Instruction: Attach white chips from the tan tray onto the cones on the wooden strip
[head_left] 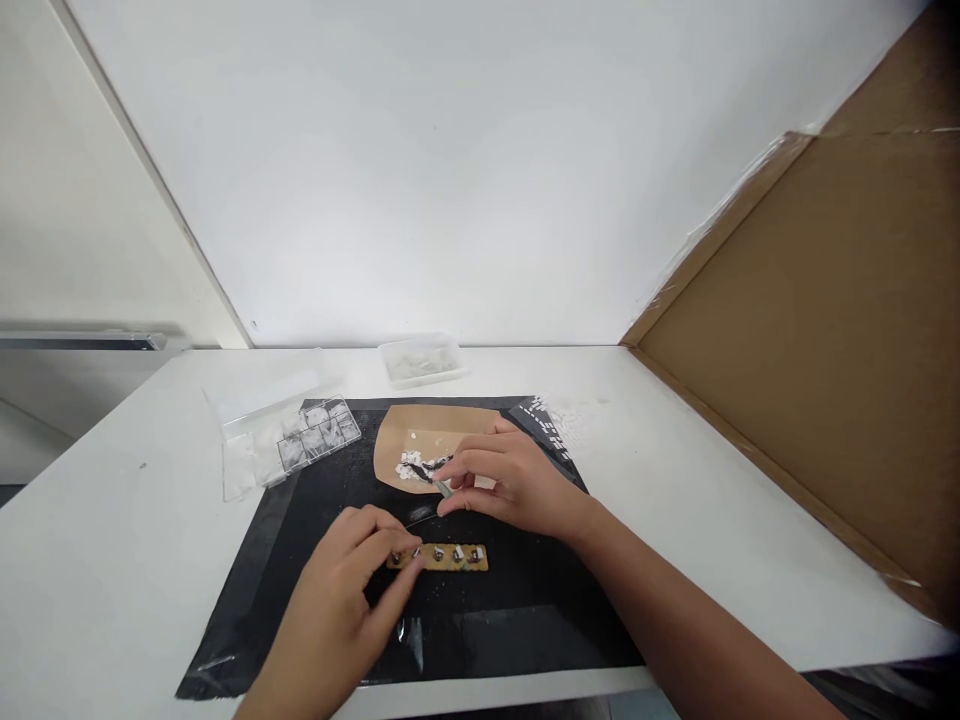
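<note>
My left hand is closed over the left end of a short yellow-brown strip, thumb and fingertips gripping it. Along the strip sit several small dark metal fittings, some with white bits on them. My right hand pinches a slim grey tool over the near edge of a tan tray. Inside the tray are small white pieces with dark, narrow shapes among them; whether these belong to the tool I cannot tell. A thin line shows between the hands, its kind unclear.
Under the work lies a black mat on a white table. A clear compartment box stands open at the left, and a clear plastic tub at the back. Small white rectangles lie at the mat's far right corner. A cardboard panel borders the right.
</note>
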